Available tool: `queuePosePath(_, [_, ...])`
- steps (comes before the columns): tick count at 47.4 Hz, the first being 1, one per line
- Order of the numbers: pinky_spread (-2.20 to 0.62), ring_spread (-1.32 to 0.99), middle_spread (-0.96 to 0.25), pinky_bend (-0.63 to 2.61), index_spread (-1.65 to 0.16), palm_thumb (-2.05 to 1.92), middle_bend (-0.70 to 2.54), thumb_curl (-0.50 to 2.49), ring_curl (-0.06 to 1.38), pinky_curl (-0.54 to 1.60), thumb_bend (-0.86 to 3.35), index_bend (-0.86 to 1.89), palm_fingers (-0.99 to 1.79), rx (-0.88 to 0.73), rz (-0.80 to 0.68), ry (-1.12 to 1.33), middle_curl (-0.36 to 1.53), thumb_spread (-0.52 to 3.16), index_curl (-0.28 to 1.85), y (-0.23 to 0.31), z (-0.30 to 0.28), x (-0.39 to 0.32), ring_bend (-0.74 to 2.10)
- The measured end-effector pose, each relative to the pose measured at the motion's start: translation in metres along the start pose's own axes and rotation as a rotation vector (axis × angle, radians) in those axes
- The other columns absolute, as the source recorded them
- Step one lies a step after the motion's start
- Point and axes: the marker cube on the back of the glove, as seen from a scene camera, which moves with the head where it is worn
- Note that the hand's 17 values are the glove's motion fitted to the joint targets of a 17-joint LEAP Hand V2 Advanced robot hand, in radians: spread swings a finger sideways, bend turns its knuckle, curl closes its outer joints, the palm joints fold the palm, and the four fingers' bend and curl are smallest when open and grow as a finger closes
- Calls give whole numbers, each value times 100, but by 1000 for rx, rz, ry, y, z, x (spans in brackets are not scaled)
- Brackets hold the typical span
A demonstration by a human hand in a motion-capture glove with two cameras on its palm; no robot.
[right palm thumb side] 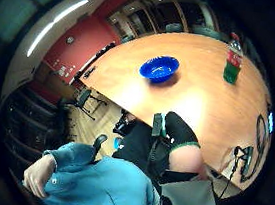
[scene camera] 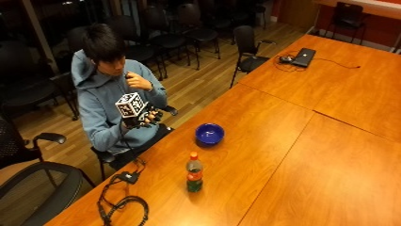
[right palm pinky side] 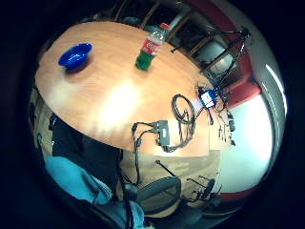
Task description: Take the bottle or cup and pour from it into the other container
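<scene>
Hand (scene camera: 147, 117) raised off table, bottle (scene camera: 194, 173) untouched

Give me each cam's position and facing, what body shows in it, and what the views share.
Outside view: above and across the table, looking down at the seated person, the gloved right hand raised off the table.
Little finger side palm view: on that raised hand, looking down over the table edge; a blue sleeve shows.
Thumb side palm view: same hand, facing the table; gloved fingers, sleeve and the bare hand show.
Shared: all three show the blue bowl and the bottle standing apart.
</scene>
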Motion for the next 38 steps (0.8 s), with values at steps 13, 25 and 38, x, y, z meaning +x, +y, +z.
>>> queuePosePath(13, [22,14,3,53,-34,67,18,38,23,22,-2,17,20,10,53,22,27,101,25,-5,25,29,34])
queuePosePath(25, [22,14,4,53,-34,67,18,39,24,23,-3,17,19,49,5,80,28,101,27,-27,18,58,34])
queuePosePath(38, [22,15,4,59,-34,62,19,40,26,25,-4,11,14,64,1,103,29,101,24,-62,20,104,37])
